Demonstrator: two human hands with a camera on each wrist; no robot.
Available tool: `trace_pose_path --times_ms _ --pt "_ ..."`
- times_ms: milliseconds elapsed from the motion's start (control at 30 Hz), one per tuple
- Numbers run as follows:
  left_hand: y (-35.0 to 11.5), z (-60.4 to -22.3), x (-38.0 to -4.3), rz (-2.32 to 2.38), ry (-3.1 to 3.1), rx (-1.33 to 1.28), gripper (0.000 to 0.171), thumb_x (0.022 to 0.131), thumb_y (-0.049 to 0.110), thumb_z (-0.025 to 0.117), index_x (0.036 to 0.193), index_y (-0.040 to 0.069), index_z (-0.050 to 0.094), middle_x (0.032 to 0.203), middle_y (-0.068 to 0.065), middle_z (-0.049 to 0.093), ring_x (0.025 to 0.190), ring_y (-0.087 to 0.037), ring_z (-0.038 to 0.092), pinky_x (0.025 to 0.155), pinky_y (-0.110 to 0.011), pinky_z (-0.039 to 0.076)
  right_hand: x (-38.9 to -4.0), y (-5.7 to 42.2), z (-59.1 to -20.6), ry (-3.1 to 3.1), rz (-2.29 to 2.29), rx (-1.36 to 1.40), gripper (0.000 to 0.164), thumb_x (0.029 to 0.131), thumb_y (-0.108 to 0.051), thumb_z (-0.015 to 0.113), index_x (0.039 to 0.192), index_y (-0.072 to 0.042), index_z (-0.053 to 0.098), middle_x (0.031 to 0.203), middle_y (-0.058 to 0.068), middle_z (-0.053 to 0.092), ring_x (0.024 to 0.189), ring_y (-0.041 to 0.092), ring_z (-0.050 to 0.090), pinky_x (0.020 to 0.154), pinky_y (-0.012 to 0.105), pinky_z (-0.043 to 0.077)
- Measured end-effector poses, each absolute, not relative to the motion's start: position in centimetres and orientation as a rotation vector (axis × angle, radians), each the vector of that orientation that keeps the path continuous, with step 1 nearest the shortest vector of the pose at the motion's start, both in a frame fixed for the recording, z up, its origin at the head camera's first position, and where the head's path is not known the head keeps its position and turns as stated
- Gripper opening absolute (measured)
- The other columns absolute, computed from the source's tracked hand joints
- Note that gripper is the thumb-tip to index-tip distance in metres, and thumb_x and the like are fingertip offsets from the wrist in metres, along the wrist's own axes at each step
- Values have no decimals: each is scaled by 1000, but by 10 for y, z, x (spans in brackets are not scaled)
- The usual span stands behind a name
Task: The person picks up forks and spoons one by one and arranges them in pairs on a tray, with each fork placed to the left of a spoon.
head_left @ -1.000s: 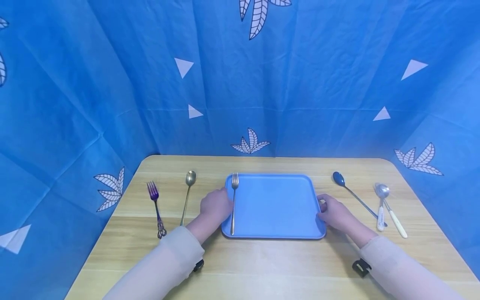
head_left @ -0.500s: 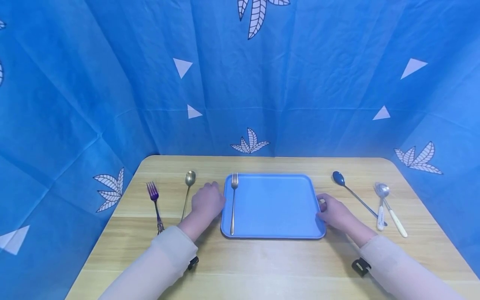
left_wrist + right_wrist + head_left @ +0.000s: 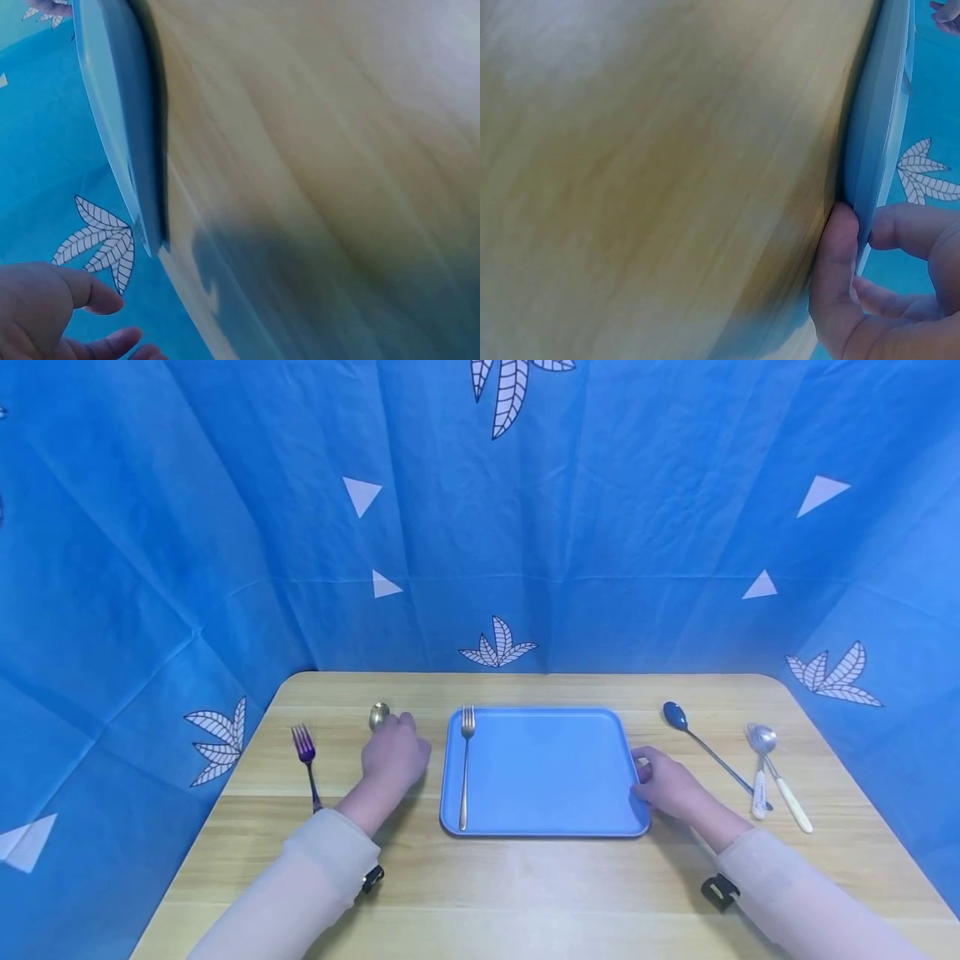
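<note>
A blue rectangular tray (image 3: 551, 772) lies on the table with a metal fork (image 3: 465, 768) along its left side. My right hand (image 3: 663, 785) pinches the tray's right rim; in the right wrist view thumb and fingers (image 3: 836, 247) sit on both sides of the edge. My left hand (image 3: 395, 752) is left of the tray and apart from it, over a gold-toned spoon (image 3: 378, 715) whose handle it hides. In the left wrist view the left hand's thumb and fingers (image 3: 94, 292) are parted with nothing between them.
A purple fork (image 3: 304, 747) lies at the far left, its handle end hidden by the sleeve. On the right lie a dark blue spoon (image 3: 675, 717) and a crossed spoon (image 3: 763, 739) and fork with light handles. Blue patterned cloth (image 3: 480, 527) hangs behind the table (image 3: 540, 893).
My left hand has left the tray's left edge and moved left to the gold-toned spoon. The right hand stays at the tray's right rim.
</note>
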State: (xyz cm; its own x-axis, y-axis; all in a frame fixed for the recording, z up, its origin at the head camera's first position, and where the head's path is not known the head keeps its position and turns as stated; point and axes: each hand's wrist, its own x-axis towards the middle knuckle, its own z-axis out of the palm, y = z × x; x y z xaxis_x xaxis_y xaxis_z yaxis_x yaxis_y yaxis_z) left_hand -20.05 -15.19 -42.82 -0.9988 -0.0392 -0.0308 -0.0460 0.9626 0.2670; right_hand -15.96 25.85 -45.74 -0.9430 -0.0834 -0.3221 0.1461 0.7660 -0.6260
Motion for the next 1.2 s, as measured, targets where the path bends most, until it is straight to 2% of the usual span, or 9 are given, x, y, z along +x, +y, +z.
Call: trace_pose_path --times_ms 100,267,367,767,1200 --pt "-160 -431 -201 421 3097 -76 44 92 25 56 123 -5 56 113 -23 57 95 -37 57 56 -45 52 -159 259 -457 2633 -971 46 65 87 0 67 143 11 36 103 22 63 80 24 63 65 35 55" --pt "-173 -434 -201 427 3105 -102 51 92 24 56 130 -9 52 119 -26 55 98 -39 55 59 -46 52 -159 259 -458 2637 -971 43 65 87 0 67 142 12 36 104 22 63 81 25 62 65 34 55" --pt "-179 -435 -201 431 3100 -117 53 93 23 55 132 -11 50 116 -25 55 95 -37 55 58 -44 51 -159 258 -457 2632 -980 41 64 87 0 66 142 12 36 103 21 63 80 24 62 65 34 55" --pt "-195 -438 -202 469 3083 -179 45 91 19 56 124 -11 52 102 -22 52 87 -35 54 53 -42 48 -159 260 -457 2621 -992 45 64 87 0 66 143 11 36 103 21 62 81 24 62 66 35 55" --pt "-205 -446 -204 503 3015 -247 47 91 17 57 129 -10 50 104 -23 52 89 -37 55 54 -42 48 -158 259 -456 2612 -1006 39 65 87 1 66 143 13 34 104 21 63 83 25 63 67 35 56"
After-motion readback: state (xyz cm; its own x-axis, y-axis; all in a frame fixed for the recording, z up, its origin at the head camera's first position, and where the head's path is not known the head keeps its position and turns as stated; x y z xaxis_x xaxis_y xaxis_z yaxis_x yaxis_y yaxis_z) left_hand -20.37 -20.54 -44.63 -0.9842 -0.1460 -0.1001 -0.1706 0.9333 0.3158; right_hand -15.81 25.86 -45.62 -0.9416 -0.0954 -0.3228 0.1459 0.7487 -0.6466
